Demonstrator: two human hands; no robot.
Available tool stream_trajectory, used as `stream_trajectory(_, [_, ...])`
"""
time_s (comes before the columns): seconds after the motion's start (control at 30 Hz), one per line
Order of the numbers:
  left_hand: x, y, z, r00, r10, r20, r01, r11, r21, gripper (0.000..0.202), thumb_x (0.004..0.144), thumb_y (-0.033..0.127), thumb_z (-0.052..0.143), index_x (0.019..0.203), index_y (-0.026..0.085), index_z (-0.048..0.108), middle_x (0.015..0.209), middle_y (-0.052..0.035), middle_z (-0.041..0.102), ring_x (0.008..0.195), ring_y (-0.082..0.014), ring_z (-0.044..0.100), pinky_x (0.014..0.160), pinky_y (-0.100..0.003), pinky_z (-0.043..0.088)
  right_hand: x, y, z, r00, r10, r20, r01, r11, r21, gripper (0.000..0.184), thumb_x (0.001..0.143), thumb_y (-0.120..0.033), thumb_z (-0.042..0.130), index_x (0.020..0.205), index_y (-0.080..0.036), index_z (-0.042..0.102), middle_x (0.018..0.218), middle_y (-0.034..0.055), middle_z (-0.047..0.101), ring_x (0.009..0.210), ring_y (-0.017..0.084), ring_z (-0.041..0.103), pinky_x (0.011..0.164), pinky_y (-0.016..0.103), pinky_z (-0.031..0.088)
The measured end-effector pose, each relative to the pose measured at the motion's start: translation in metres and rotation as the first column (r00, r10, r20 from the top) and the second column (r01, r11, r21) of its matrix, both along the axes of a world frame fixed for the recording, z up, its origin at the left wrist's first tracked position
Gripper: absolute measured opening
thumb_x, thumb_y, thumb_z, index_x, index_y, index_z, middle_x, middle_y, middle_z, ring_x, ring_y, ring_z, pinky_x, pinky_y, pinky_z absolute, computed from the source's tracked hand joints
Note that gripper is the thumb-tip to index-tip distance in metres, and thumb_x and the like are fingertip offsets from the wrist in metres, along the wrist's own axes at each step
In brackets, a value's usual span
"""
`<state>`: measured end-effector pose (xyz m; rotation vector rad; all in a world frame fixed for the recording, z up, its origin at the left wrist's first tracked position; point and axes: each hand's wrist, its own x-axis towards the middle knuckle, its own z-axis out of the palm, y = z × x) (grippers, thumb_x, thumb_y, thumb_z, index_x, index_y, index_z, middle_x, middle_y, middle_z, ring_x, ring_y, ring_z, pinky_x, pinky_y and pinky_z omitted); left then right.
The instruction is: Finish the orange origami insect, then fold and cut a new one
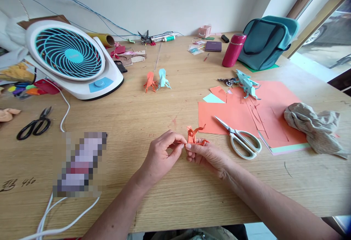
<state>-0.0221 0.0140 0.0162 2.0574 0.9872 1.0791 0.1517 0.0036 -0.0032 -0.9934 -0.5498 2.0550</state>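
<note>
A small orange folded paper figure (193, 134) is held just above the wooden table (153, 108), near its front middle. My left hand (161, 156) pinches the figure's left end between thumb and forefinger. My right hand (208, 156) grips its lower right part with curled fingers. Both hands meet at the paper, fingertips almost touching. White-handled scissors (241, 139) lie just right of my right hand, on orange paper sheets (246, 113).
Two finished paper figures, orange (150, 81) and teal (162, 78), stand mid-table; another teal one (247, 83) sits at the sheets' far edge. A fan (71, 59) and black scissors (34, 124) are left. A pink bottle (233, 49), teal bag (267, 40) and cloth (314, 128) are right.
</note>
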Motion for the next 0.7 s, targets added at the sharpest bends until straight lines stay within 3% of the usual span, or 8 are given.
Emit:
stream_trajectory(0.17, [0.0030,-0.0032,0.0017,0.998,0.046,0.039,-0.044,0.998,-0.037,0.021,0.083,0.001,0.055,0.087,0.020,0.064,0.081,0.0015,0.066,0.073,-0.0090,0.064,0.068,-0.018,0.056,-0.0012,-0.0017,-0.0013,1.000,-0.022,-0.019,0.023,0.999,0.023,0.038,0.056,-0.038,0.095,0.065,-0.016,0.066,0.059,-0.0035,0.058,0.056,0.008,0.048,0.060,0.025,0.041])
stream_trajectory(0.3, [0.0039,-0.0034,0.0020,0.994,0.075,0.077,-0.061,0.984,-0.170,0.016,0.084,0.006,0.056,0.086,0.019,0.066,0.080,-0.0003,0.066,0.071,-0.0101,0.064,0.065,-0.019,0.057,-0.0003,-0.0024,-0.0025,1.000,-0.008,-0.023,0.009,0.999,0.054,0.037,0.059,-0.038,0.093,0.065,-0.016,0.065,0.060,-0.0034,0.057,0.057,0.009,0.047,0.061,0.026,0.039])
stream_trajectory(0.47, [0.0027,-0.0018,0.0008,0.979,0.026,0.200,0.049,0.930,-0.364,0.012,0.085,0.010,0.056,0.088,0.018,0.065,0.079,-0.0007,0.067,0.065,-0.0105,0.064,0.060,-0.021,0.059,0.0011,-0.0033,-0.0019,0.999,0.024,-0.035,-0.022,0.998,0.055,0.035,0.063,-0.039,0.091,0.068,-0.016,0.065,0.062,-0.0032,0.056,0.059,0.009,0.047,0.062,0.026,0.039])
stream_trajectory(0.7, [-0.0028,0.0004,0.0021,0.984,-0.105,0.141,0.145,0.936,-0.321,0.019,0.088,0.008,0.055,0.099,0.019,0.067,0.091,-0.0027,0.068,0.073,-0.0113,0.067,0.064,-0.022,0.059,0.0024,-0.0038,0.0005,0.996,0.044,-0.078,-0.042,0.999,0.032,0.033,0.063,-0.037,0.091,0.073,-0.016,0.067,0.062,-0.0033,0.056,0.060,0.009,0.047,0.062,0.025,0.041])
